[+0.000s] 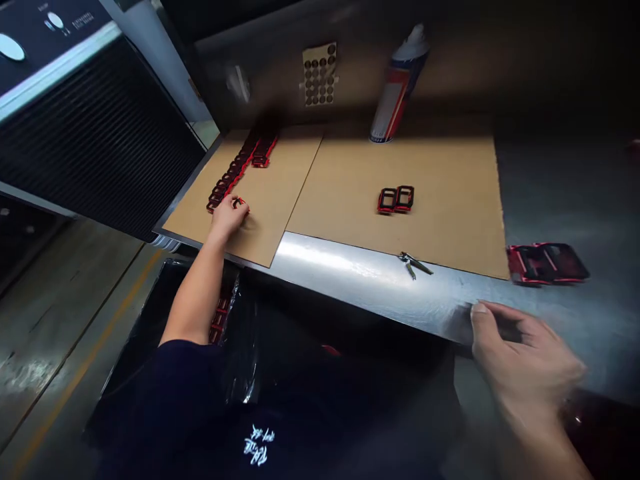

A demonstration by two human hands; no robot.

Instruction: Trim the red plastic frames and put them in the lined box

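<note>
On the left cardboard sheet (260, 230), my left hand (230, 217) pinches a small red-and-black frame (239, 202), partly covered by the fingers. Beside it runs a slanting row of similar red-and-black frames (233, 173), with a shorter group (264, 153) to its right. My right hand (525, 353) is over the front edge of the metal table (340, 263), blurred. Its thumb and forefinger are closed together; whatever they may hold cannot be made out. Two frames (396, 199) lie side by side on the right cardboard sheet (450, 227).
A spray can (397, 87) stands at the back. Small pliers or nippers (415, 264) lie near the front edge. Dark red parts (547, 263) sit at the right. A sheet of round stickers (320, 75) hangs on the back panel. Below left, a plastic-lined container (150, 320) holds more red parts.
</note>
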